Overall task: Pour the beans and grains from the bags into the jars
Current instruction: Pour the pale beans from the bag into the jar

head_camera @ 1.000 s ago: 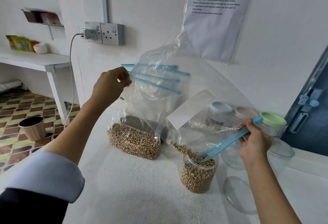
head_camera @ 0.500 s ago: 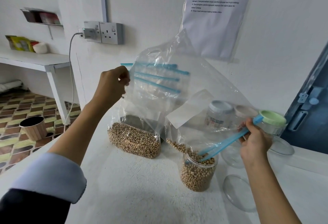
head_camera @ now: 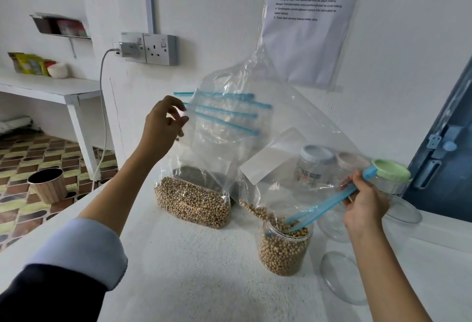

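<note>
White counter (head_camera: 204,283): right hand (head_camera: 362,201) pinches the limp, slippery bag (head_camera: 293,122) by its zip, mouth below in the jar (head_camera: 283,250); left hand (head_camera: 163,125) loosely open at the upper corner, contact unclear

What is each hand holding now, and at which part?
The right hand pinches the tilted bag at its blue zip strip. The left hand has its fingers open beside the bag's raised bottom, holding nothing.
</note>
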Motion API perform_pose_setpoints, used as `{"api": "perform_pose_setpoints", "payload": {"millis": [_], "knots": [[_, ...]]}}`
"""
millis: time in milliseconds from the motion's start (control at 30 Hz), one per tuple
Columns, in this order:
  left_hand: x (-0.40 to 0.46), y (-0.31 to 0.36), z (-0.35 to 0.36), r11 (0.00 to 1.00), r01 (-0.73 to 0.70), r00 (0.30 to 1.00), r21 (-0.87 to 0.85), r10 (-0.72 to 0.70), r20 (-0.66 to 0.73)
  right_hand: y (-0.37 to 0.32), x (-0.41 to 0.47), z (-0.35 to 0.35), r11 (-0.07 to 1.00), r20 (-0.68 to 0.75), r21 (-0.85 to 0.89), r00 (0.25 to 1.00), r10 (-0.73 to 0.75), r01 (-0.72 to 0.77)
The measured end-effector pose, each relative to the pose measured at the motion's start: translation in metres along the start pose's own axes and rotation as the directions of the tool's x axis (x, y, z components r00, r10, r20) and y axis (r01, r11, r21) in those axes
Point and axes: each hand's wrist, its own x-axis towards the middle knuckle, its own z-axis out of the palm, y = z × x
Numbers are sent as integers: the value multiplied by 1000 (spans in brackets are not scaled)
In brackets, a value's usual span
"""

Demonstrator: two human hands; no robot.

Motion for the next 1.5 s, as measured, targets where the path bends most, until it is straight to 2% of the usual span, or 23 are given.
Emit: {"api": "perform_pose_setpoints", "payload": {"millis": [67,133,333,500,667,800,867,1033,1300,1367,1467,1500], "knots": [[-2,-4,-2,997,37,999,-64,-38,-21,1,0,-1,1000,5,-13,1000,5,-5],[-3,-8,-2,997,62,997,-55,-64,-41,1,1,0,1000,9,-10,1000,10,-10],[-3,-8,-1,993,73,997,88,-72,-16,1,2,4,1000,16,1,1000,14,-14],[-8,-7,4,981,5,1000,195,-3,-9,-1,1,4,1000,-5,-12,1000,5,-5],[-7,-4,-2,998,4,999,68,-7,53,-1,4,2,1000,-13,-11,1000,10,-10],[-5,-10,-13,996,44,978,-78,-27,208,1,5,2,1000,-20,-14,1000,18,-18],[-4,-13,-18,994,52,965,-100,-24,262,1,5,3,1000,-23,-12,1000,14,-14],[-3,-19,-19,998,61,982,-21,-56,182,0,3,6,1000,-19,-12,1000,15,-15],[-6,-22,-12,998,56,991,-27,-53,120,1,5,4,999,-27,-38,999,24,-25],[-5,-23,-9,990,131,978,-50,-122,167,0,3,4,999,-28,-38,999,19,-20],[-7,-21,-7,931,313,914,-189,-241,327,1,3,6,1000,-27,-24,1000,-4,3],[-8,-22,-5,913,331,915,-238,-249,317,1,2,7,1000,-19,-22,1000,-11,10]]}}
